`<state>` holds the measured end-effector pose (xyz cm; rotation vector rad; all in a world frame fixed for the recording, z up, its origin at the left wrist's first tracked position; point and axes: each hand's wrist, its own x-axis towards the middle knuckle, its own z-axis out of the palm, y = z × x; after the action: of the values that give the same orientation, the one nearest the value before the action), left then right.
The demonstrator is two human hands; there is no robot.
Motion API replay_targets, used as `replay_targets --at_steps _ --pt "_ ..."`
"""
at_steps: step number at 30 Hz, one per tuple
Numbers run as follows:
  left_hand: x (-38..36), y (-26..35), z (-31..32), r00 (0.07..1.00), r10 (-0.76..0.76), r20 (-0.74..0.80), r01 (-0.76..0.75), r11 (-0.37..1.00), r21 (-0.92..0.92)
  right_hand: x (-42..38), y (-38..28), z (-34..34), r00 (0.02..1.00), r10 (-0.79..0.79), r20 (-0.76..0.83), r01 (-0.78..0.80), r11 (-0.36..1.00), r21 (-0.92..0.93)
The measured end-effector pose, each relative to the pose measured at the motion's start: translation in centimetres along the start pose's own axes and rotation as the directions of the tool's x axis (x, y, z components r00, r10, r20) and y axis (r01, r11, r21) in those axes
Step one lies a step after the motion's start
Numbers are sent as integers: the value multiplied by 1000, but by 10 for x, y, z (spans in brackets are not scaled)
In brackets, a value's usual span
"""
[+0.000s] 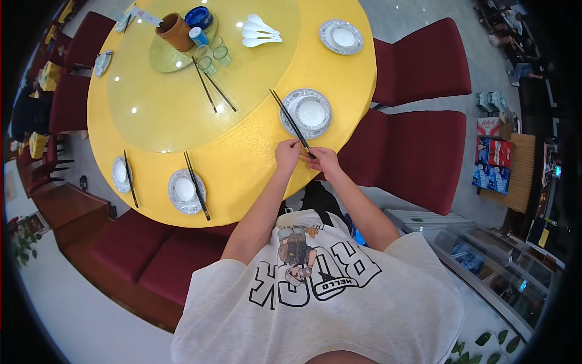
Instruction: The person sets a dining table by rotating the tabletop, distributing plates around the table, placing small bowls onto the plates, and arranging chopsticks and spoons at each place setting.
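Note:
A pair of black chopsticks [287, 115] slants over the left rim of a patterned plate [329, 119] near the table edge. My right hand [324, 161] is closed around their near ends, fingertips pinching them. My left hand [288, 155] is closed just to the left, its curled fingers against the side of the chopsticks; their exact grip is partly hidden. A small white bowl [312, 113] sits on the plate, directly beyond my hands.
The yellow round table [254, 158] carries a glass turntable [163, 121] with white spoons [260, 30], glasses [213, 56], a brown holder [175, 33] and loose chopsticks [209, 85]. Other place settings [187, 192] line the rim. Dark red chairs [406, 155] stand close on the right.

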<state>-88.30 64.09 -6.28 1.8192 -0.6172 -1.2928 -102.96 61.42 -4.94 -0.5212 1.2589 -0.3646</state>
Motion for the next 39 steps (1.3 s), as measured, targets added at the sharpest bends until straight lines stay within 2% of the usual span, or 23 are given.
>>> replay_targets --at_steps 2,6,8,10,12,14,18,19,21,22,23,24,26,28,31,33,36,38,39 --pt "1 -5 1 999 35 16 -36 997 69 -2 2 2 999 -16 -34 15 1000 -26" --pt "-2 -4 -10 1000 -15 -23 15 1000 -25 -9 -1 11 991 -94 -99 85 992 -96" --pt "-3 1 -34 992 4 -125 -10 999 -50 -9 0 13 987 -112 -116 97 987 -125" --pt "9 -5 -65 937 119 -328 -114 993 36 -14 -2 16 980 -145 -137 123 980 -159" --pt "29 -4 -102 835 215 -506 -121 970 212 -19 -1 19 971 -178 -158 147 971 -190" --pt "32 29 -135 738 330 -588 -159 933 323 -21 0 18 958 -216 -190 174 961 -213" --pt "80 52 -185 630 469 -619 -180 864 471 -25 8 9 931 -242 -271 174 952 -252" --pt "89 57 -193 632 465 -620 -186 867 461 -29 10 5 915 -261 -307 179 946 -270" --pt "106 68 -205 658 453 -602 -83 838 539 -37 16 -2 892 -288 -348 187 937 -297" --pt "109 75 -209 661 449 -601 -90 843 530 -41 22 -6 864 -360 -352 225 902 -369" --pt "111 81 -213 729 401 -555 -23 824 566 -42 27 -10 834 -428 -350 257 860 -440" --pt "114 83 -215 788 345 -509 41 796 603 -43 26 -6 829 -432 -355 254 856 -450" --pt "119 76 -215 806 320 -497 49 802 596 -48 26 18 761 -594 -262 384 738 -555" --pt "119 67 -217 818 297 -492 66 803 593 -46 5 62 755 -644 -121 432 629 -646" --pt "109 40 -205 765 388 -515 -51 833 552 -6 -25 127 695 -705 141 534 375 -758" --pt "96 33 -198 804 330 -495 -92 891 445 16 -49 176 703 -685 193 506 290 -812" --pt "83 36 -196 831 294 -472 -74 899 431 72 -65 224 687 -680 256 534 234 -813" --pt "88 29 -196 789 427 -441 -247 878 409 93 -74 250 639 -727 253 448 84 -890" --pt "88 32 -198 782 430 -451 -267 885 382 94 -77 262 644 -721 256 446 83 -891"
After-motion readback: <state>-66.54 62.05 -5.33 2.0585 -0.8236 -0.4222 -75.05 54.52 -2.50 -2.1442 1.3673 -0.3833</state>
